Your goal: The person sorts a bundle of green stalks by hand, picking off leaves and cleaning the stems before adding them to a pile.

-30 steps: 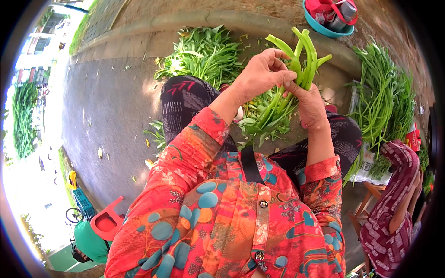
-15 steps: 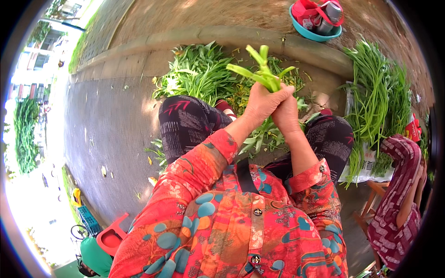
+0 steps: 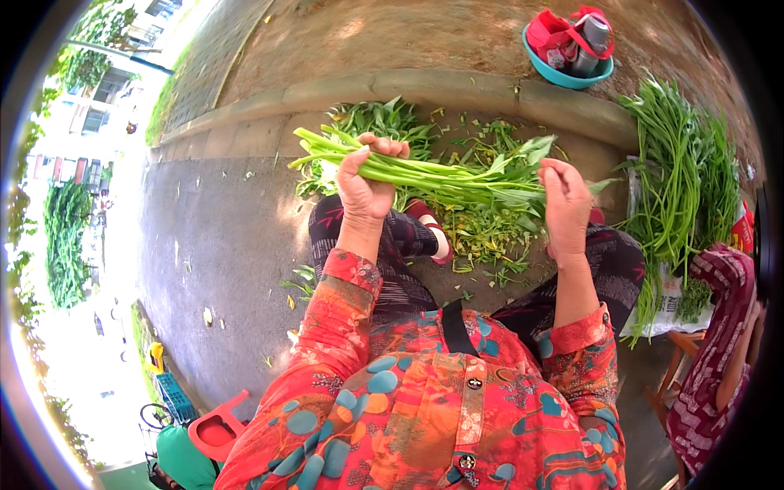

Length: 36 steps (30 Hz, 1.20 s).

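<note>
A bunch of long-stemmed leafy greens [image 3: 441, 173], which look like water spinach, stretches sideways in front of me above my knees. My left hand [image 3: 365, 184] is wrapped round the thick pale stems near their cut ends. At the leafy end, my right hand [image 3: 567, 204] has its fingers curled against the leaves; some leaf tips stick out past it. Below the bunch, loose leaves and trimmings [image 3: 490, 233] litter the ground between my feet. Behind my left hand lies a heap of greens [image 3: 384, 118], partly hidden by the bunch.
A low kerb [image 3: 457, 86] runs across the far side. Beyond it stands a blue basin [image 3: 563, 77] with a red bag and a flask [image 3: 592, 41]. More long greens [image 3: 682, 171] lie on a white sack at right, near a seated person [image 3: 710, 359]. A red chair [image 3: 216, 429] is at lower left.
The bunch has swung from pointing away, held in both hands together, to lying sideways. My hands have moved apart, left to the stems and right to the leaf end.
</note>
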{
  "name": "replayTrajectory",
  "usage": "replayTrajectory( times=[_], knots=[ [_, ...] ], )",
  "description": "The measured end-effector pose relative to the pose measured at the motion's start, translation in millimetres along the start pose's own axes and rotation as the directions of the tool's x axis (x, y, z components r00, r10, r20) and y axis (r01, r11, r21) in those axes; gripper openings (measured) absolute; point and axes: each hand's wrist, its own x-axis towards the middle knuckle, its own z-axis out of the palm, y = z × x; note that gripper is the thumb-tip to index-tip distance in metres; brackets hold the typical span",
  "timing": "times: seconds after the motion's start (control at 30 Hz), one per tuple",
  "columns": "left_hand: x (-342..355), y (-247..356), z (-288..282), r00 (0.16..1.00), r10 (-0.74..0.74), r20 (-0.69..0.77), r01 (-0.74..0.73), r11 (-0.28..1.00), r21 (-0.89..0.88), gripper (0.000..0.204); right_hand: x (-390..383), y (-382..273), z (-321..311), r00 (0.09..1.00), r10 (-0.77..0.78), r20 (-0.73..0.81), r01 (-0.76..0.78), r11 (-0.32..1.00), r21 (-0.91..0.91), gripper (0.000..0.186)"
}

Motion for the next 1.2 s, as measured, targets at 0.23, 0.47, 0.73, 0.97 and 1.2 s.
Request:
replayTrajectory(
  times=[0.23, 0.47, 0.73, 0.97, 1.2],
  knots=[
    [-6, 10, -13, 0.984, -0.043, 0.175, 0.041, 0.999, 0.016, 0.017, -4, -4, 3, 0.984, -0.172, -0.044, 0.166, 0.979, -0.118, 0.014],
    [-13, -1, 11, 0.925, -0.241, 0.292, 0.206, 0.967, 0.148, 0.032, -14, -18, 28, 0.918, -0.144, 0.371, 0.203, 0.971, -0.126, 0.019],
    [-17, -10, 18, 0.919, -0.264, 0.292, 0.242, 0.964, 0.109, 0.029, -19, 5, 38, 0.663, 0.243, 0.708, -0.296, 0.954, -0.051, 0.024],
    [-18, -14, 15, 0.922, -0.288, 0.260, 0.261, 0.956, 0.132, 0.018, -6, 8, 26, 0.807, 0.032, 0.589, 0.044, 0.992, -0.115, 0.021],
    [-21, -15, 18, 0.923, -0.332, 0.194, 0.314, 0.942, 0.119, 0.012, -1, 0, 24, 0.897, -0.128, 0.423, 0.218, 0.961, -0.171, 0.018]
  ],
)
